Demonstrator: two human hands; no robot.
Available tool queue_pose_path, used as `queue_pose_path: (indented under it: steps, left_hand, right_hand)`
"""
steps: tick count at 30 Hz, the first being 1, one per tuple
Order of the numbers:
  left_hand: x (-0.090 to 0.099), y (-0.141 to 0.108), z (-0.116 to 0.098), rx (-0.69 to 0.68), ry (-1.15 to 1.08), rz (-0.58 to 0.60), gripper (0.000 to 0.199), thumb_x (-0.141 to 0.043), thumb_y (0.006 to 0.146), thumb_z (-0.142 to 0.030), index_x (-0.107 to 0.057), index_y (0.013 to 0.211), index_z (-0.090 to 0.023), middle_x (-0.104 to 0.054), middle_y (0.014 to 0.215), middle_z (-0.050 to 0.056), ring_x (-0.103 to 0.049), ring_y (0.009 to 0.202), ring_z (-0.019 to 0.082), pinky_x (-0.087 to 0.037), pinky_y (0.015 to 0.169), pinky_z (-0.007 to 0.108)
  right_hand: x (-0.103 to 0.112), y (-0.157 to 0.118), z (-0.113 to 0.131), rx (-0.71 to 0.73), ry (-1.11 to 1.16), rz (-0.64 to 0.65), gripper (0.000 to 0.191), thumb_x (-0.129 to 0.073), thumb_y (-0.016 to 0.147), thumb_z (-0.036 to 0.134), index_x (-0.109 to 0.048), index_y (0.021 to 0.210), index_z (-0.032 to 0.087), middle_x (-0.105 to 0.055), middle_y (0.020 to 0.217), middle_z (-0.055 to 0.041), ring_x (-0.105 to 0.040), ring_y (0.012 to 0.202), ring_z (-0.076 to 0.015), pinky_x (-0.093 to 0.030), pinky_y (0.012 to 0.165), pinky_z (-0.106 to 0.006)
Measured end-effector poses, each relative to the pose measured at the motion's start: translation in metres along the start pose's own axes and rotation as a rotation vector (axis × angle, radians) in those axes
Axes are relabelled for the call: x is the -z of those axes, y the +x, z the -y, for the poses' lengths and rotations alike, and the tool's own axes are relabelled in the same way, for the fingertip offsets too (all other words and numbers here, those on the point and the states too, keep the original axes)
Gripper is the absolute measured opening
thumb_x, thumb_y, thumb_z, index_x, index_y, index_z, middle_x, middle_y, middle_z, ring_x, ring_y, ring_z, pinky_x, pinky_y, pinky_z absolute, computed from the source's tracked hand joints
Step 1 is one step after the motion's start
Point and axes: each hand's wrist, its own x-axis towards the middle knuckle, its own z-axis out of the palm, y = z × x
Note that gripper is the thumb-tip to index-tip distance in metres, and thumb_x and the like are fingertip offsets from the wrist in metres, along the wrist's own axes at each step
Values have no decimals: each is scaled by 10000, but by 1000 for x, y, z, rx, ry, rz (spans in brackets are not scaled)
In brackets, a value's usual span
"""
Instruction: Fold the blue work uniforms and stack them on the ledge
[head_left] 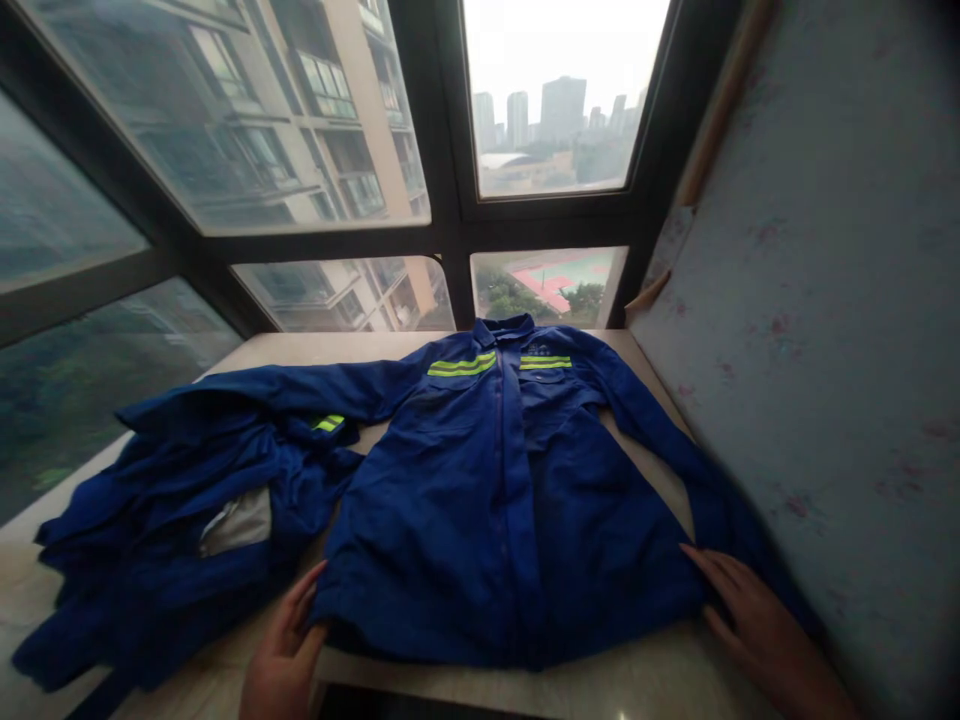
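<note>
A blue work jacket (442, 500) lies spread out, front side up, with its collar at the window end and its hem towards me. Two yellow-green stripes cross its chest on each side of the front placket. My left hand (281, 650) is closed on the hem's left corner, cloth between thumb and fingers. At the right corner of the hem, my right hand (750, 615) grips the edge in the same way. The jacket's left-hand sleeve reaches over a second, crumpled blue garment (180, 540), which shows a pale patch and a small yellow-green stripe.
Both garments rest on a pale stone-like ledge (600, 680). Dark-framed windows (450, 210) rise behind and to the left, with buildings outside. A wall with faded floral paper (832, 330) stands close on the right, beside the other sleeve. Something dark (405, 700) shows below the ledge's near edge.
</note>
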Motion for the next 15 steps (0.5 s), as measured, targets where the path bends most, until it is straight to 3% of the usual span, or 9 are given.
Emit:
queue_pose_path:
  steps: [5, 7, 10, 12, 15]
  left_hand:
    - [-10, 6, -20, -177, 327, -58, 568, -480, 829, -465, -573, 1321, -197, -593, 1395, 105, -512, 1325, 313, -403, 1111, 427]
    - [-1, 11, -27, -178, 544, -50, 572, -417, 847, -458, -583, 1329, -200, -647, 1319, 124, -594, 1223, 344, -483, 991, 432]
    - [22, 20, -36, -82, 835, -39, 614, -356, 860, -474, -565, 1377, -218, -755, 1027, 134, -707, 934, 378, -530, 754, 429]
    - [36, 22, -36, -31, 893, -44, 638, -351, 849, -498, -551, 1398, -240, -763, 856, 110, -715, 791, 374, -525, 669, 419]
    - [48, 18, -23, -24, 763, -39, 622, -454, 772, -496, -599, 1344, -301, -767, 810, 59, -719, 779, 364, -552, 665, 420]
  right_hand:
    - [13, 27, 15, -147, 151, -104, 511, -412, 814, 259, -617, 1280, 217, -642, 1306, -72, -622, 1187, -244, -518, 1002, -388]
    - [22, 41, 21, -199, 146, -166, 528, -394, 762, 228, -651, 1224, 214, -661, 1270, -67, -639, 1153, -246, -523, 980, -378]
    - [44, 57, 25, -229, 89, -213, 530, -386, 748, 220, -669, 1196, 212, -680, 1223, -79, -662, 1093, -264, -541, 921, -387]
    - [59, 62, 23, -246, 20, -270, 548, -396, 759, 240, -647, 1245, 215, -665, 1247, -91, -663, 1077, -294, -550, 879, -421]
    - [74, 56, 16, -304, -27, -297, 608, -401, 760, 249, -600, 1335, 229, -676, 1240, -89, -682, 1032, -307, -567, 821, -431]
